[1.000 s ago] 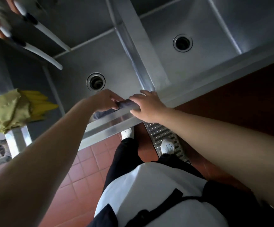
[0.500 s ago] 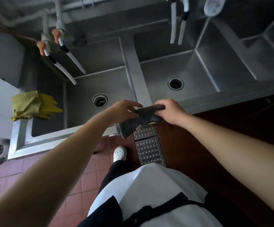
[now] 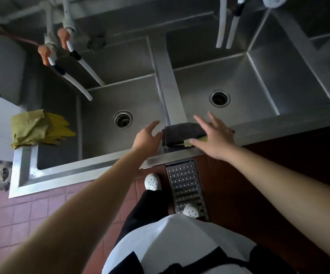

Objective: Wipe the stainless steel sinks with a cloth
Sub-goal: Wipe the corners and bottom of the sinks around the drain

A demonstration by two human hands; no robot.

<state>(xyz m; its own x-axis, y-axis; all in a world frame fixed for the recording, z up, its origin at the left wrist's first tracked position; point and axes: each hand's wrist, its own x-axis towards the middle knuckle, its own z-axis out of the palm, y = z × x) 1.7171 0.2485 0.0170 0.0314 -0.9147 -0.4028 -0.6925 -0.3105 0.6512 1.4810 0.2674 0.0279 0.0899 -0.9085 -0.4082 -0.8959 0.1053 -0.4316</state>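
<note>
From the head view, the folded dark grey cloth lies on the steel front rim where the divider between the stainless steel sinks meets it, with the left hand just beside its left end and the right hand over its right end, both with fingers spread and gripping nothing. Judging by the cloth parked and folded, the wiping looks either finished or not yet taken up; the frame cannot settle which. White faucet hoses hang over the left basin and crumpled yellow rubber gloves sit on the left edge, neither blocking the cloth.
</note>
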